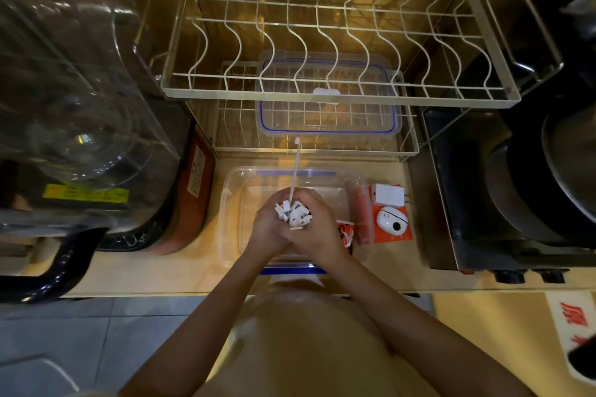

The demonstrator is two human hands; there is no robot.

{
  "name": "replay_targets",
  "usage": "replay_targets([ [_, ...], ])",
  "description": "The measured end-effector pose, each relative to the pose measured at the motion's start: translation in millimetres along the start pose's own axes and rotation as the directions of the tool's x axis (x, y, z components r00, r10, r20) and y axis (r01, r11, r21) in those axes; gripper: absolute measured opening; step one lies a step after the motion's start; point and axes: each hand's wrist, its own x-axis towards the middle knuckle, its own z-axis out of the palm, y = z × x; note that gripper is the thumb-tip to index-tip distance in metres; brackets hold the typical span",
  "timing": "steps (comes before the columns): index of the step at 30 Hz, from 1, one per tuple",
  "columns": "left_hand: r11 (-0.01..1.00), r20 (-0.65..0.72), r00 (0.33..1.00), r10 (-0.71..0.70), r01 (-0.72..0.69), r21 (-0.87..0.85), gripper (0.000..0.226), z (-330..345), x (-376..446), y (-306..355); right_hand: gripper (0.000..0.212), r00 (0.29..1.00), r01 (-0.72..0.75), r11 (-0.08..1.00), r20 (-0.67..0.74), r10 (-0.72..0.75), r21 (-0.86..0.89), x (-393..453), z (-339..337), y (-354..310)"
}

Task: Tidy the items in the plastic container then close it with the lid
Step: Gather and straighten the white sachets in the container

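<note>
Both hands, left hand [269, 226] and right hand [317, 229], clasp a bundle of white cables [294, 214] over the plastic container [230, 200]. Lid [329, 126] lies on lower dish rack [409, 145] behind; orange packets [392, 216] beside container. Label writing unreadable.

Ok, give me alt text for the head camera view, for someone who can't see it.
Both hands, left and right, clasp a bundle of small white pieces over an open clear plastic container on a counter. Its blue-trimmed lid lies on a wire rack behind, with orange packaging to the right.
</note>
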Motion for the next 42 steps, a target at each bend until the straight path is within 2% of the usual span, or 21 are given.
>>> replay_targets([
  [3,0.995,-0.002,0.999,0.049,-0.049,-0.086,0.039,0,-3,7,0.051,0.998,-0.045,0.998,0.037,0.043,0.053,-2,-4,-6],
  [5,0.990,0.031,0.999,0.028,-0.023,-0.140,0.034,3,0,9,0.056,0.996,-0.047,0.990,0.086,0.036,0.130,-5,-8,-12],
  [8,0.966,0.042,0.999,-0.006,0.017,-0.258,0.028,4,2,13,0.046,0.996,-0.066,0.967,0.081,0.048,0.245,-7,-6,-21],
  [10,0.968,0.076,0.997,0.004,0.016,-0.250,0.020,8,6,4,0.039,0.995,-0.096,0.953,0.060,0.082,0.288,-6,-4,-27],
  [13,0.963,0.125,0.989,-0.082,0.111,-0.246,0.027,8,12,-2,0.028,0.985,-0.166,0.923,0.010,0.173,0.346,-1,-7,-28],
  [18,0.929,0.170,0.976,-0.138,0.187,-0.320,0.020,8,14,-2,0.024,0.976,-0.188,0.911,-0.034,0.215,0.368,6,-11,-25],
  [24,0.917,0.055,0.969,-0.243,0.248,-0.312,0.029,19,14,12,0.032,0.942,-0.214,0.860,-0.134,0.306,0.462,11,-11,-30],
  [27,0.908,0.021,0.957,-0.289,0.281,-0.310,0.030,20,15,13,0.028,0.964,-0.176,0.900,-0.116,0.240,0.399,9,-11,-34],
  [29,0.900,0.017,0.953,-0.302,0.291,-0.325,0.028,17,16,14,0.019,0.986,-0.093,0.944,-0.103,0.132,0.316,7,-11,-39],
  [31,0.901,0.016,0.954,-0.298,0.287,-0.325,0.024,14,17,13,0.021,0.992,0.018,0.970,-0.124,0.013,0.242,5,-17,-46],
  [34,0.893,0.046,0.954,-0.296,0.293,-0.341,0.023,11,16,11,0.023,0.970,0.147,0.957,-0.228,-0.089,0.251,2,-38,-55],
  [37,0.896,0.052,0.956,-0.289,0.289,-0.337,0.025,7,14,10,0.020,0.905,0.266,0.936,-0.393,-0.161,0.229,4,-60,-45],
  [39,0.901,0.052,0.962,-0.268,0.269,-0.341,0.021,5,14,8,0.019,0.902,0.237,0.965,-0.393,-0.176,0.110,9,-65,-27],
  [42,0.901,0.054,0.962,-0.269,0.271,-0.340,0.015,4,13,9,0.024,0.969,0.072,0.983,-0.221,-0.108,-0.167,14,-68,4],
])
